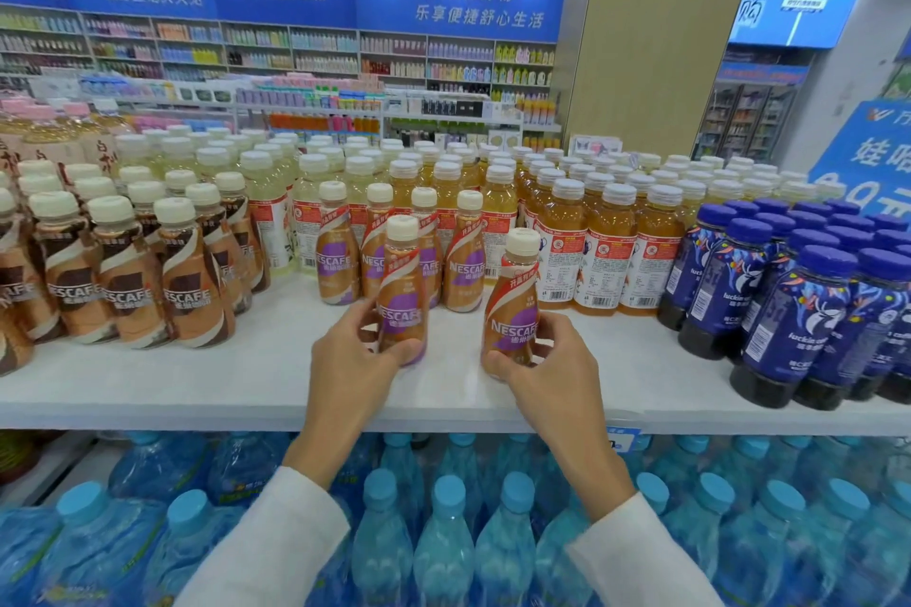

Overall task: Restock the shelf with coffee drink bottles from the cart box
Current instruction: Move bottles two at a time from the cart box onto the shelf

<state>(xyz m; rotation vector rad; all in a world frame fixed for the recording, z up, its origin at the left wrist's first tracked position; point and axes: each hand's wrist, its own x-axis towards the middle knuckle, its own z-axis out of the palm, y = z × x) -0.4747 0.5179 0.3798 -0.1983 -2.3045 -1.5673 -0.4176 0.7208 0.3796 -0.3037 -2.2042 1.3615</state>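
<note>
Holding one bottle in each hand, we stand at the white shelf (246, 375). Our left hand (355, 360) wraps the lower body of the left bottle (402, 281), thumb in front near the base and fingers curled behind; it stands upright, its base at the shelf top, though we cannot tell whether it fully rests there. Our right hand (547, 360) grasps the right bottle (512, 296) low down, thumb across the front under the label, and this one leans slightly to the right. Both bottles carry a purple and brown Nescafe label and a cream cap.

Just behind them, four more bottles of the same purple kind form a short row (394, 256), upright, close together. The two held bottles sit in front of that row, near the shelf's front edge, with bare shelf on either side.

To the left stands a block of brown Nescafe bottles (133, 281). Behind the purple row are amber tea bottles (591, 237) with white caps, and further left pale yellow bottles (261, 192). To the right are dark blue bottles (798, 301) with purple caps. On the level below, packs of water bottles (443, 532) with light blue caps fill the space. Both white sleeves (276, 542) show at the bottom.
</note>
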